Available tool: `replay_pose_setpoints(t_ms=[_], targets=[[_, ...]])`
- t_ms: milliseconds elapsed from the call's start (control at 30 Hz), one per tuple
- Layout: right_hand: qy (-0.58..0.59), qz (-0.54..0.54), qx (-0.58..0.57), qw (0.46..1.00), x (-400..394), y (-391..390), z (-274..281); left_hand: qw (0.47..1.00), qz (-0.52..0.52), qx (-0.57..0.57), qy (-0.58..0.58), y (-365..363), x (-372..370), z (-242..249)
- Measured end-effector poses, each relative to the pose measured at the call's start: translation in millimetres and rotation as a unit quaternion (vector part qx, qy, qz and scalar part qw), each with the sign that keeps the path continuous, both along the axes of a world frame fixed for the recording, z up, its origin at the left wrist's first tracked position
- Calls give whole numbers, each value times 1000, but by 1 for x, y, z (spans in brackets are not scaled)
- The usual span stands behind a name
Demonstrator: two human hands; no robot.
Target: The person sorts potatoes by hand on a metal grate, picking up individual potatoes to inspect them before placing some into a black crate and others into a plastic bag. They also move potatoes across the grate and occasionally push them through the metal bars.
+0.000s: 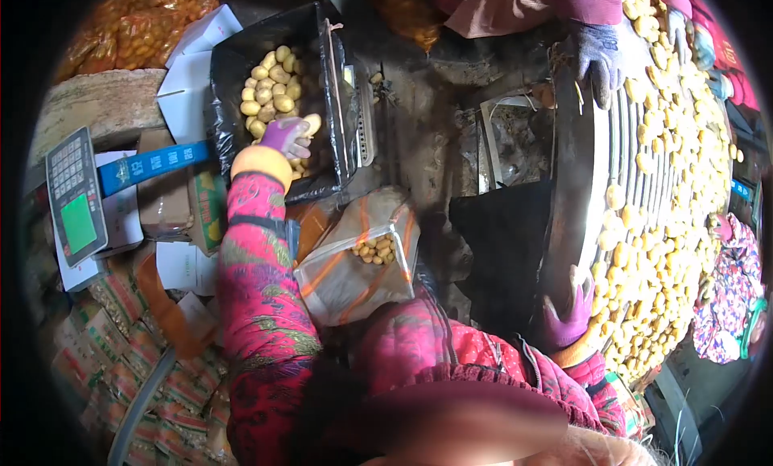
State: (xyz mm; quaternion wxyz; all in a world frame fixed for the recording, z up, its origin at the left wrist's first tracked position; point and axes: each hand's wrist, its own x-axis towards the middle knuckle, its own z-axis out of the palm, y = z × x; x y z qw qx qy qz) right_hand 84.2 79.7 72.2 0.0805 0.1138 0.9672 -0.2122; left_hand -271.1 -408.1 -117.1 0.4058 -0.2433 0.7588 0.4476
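My left hand (287, 138), in a purple glove with an orange cuff, reaches into a box lined with black plastic (328, 88). Its fingers are closed on a potato (312, 125), above a pile of potatoes (272, 86) in that box. On the other side, my right hand (568, 315), also in a purple glove, rests at the edge of a slatted sorting table (600, 172). Its thumb and fingers are apart, and I see nothing held in them. Many loose potatoes (644, 285) lie just beside it.
A digital scale display (76, 196) stands at left beside a blue strap (153, 167). An open sack (354, 281) with potatoes is before my body. Flattened printed packaging (121, 321) lies lower left. Co-workers' gloved hands (600, 62) and sleeves (729, 281) are around the table.
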Motion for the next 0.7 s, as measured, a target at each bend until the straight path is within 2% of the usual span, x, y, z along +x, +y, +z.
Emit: replay_pose_setpoints(t_ms=[67,100,133,200,233,300,400,433,467,500,533,567,600,667,700], targets=[[0,-2,-8,1000,1,0,-1,962,155,226,4,-17,27,32],[-1,-6,-14,1000,0,1,-1,935,222,274,20,-18,40,39],[-2,-10,-19,1000,-1,1,-1,900,247,359,30,-19,52,48],[-1,-2,-9,1000,-2,-1,1,862,266,432,31,-10,71,73],[-1,1,3,1000,-2,-1,1,861,268,432,32,-7,78,81],[5,-3,-7,1000,-2,-1,1,821,247,513,38,-1,89,90],[17,-14,-22,1000,-2,-1,0,806,203,556,10,-18,88,69],[22,-8,-23,999,-2,-2,1,829,229,509,23,-24,89,59],[27,-4,-24,999,-3,-2,1,829,226,511,22,-19,88,54],[38,3,-40,998,-3,-1,1,919,204,323,96,-14,89,50],[38,-3,-39,999,-4,0,2,964,171,118,167,-10,90,46],[34,6,-27,999,-5,0,3,964,152,81,201,-20,93,31],[30,10,-16,999,-4,-1,4,978,74,44,191,-45,92,1],[29,17,-10,999,-6,-2,9,963,133,98,213,-18,104,38],[21,8,-26,999,-5,1,5,957,100,145,231,-17,109,46]])
